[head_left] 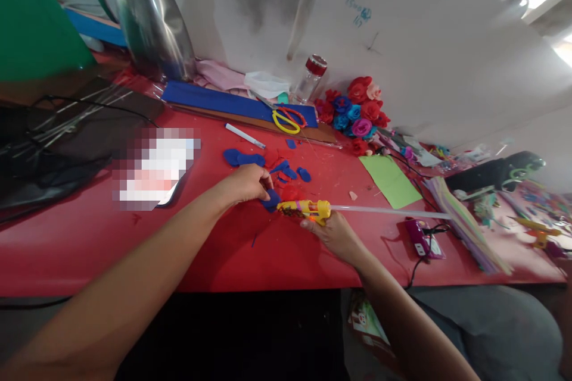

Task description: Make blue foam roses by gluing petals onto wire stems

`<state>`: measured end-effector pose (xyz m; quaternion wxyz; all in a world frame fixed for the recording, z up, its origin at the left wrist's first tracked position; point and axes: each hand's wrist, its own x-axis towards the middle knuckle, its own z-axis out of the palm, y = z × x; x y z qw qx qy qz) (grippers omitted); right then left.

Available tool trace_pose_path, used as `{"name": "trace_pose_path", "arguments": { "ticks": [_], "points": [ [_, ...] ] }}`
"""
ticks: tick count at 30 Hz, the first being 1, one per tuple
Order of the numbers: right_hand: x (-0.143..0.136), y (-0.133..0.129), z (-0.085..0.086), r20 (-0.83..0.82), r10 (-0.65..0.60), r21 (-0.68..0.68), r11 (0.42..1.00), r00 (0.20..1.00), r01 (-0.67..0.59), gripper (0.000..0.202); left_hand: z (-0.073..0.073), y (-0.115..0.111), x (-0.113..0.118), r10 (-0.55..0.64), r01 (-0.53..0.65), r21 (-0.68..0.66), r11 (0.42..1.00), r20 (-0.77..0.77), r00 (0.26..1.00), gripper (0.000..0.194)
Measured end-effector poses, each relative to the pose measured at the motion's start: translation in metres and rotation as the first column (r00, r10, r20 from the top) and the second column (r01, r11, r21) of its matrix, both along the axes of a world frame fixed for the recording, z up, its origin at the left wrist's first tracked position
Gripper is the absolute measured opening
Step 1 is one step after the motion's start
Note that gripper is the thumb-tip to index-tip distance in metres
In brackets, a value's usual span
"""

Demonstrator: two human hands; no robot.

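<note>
Yellow glue gun [308, 209], gripped by your right hand [338, 236], points toward nine o'clock, glue stick [388, 211] toward three; your left hand [250, 183] pinches a blue piece [272, 201]; the gun's tip is indistinct.

From my end I make out a yellow glue gun [308, 209], gripped in my right fingers [318, 226], its body marked with dark patterning and a mauve band. I have it lying roughly level, nozzle toward the left. A long, pale, translucent glue stick [388, 210] juts nearly straight from its rear, most of its length outside. My left fingers [264, 181] pinch a small deep-blue piece [270, 202] right at the nozzle, over the red surface [236, 262]; I can't tell whether tip and piece touch.
</note>
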<state>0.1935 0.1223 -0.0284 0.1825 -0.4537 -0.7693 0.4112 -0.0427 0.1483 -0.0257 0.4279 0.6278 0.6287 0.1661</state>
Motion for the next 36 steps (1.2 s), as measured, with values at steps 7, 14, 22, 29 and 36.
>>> {"name": "trace_pose_path", "arguments": {
  "ticks": [7, 14, 22, 29, 36],
  "points": [
    [0.001, 0.003, 0.002, 0.027, -0.046, -0.006, 0.999, 0.999, 0.047, 0.035, -0.002, 0.000, 0.000, 0.039, -0.040, 0.019, 0.999, 0.042, 0.998, 0.016],
    [0.004, 0.007, 0.000, 0.044, -0.085, 0.027, 0.996, 0.995, 0.084, 0.036, -0.005, 0.000, 0.000, 0.060, -0.063, 0.031, 0.998, 0.091, 0.994, 0.011],
    [0.007, 0.011, -0.001, 0.121, -0.107, 0.046, 0.994, 0.987, 0.103, 0.038, 0.002, -0.002, 0.002, 0.057, -0.058, 0.007, 0.998, 0.077, 0.995, 0.011],
    [0.007, 0.011, -0.003, 0.115, -0.138, 0.071, 0.989, 0.984, 0.130, 0.034, 0.000, -0.001, 0.000, 0.046, -0.050, 0.041, 0.998, 0.076, 0.996, 0.011],
    [0.021, 0.039, -0.003, 0.120, -0.308, -0.050, 0.948, 0.944, 0.315, 0.049, -0.003, 0.000, -0.001, 0.065, -0.067, 0.020, 0.998, 0.099, 0.993, 0.013]
  ]
}}
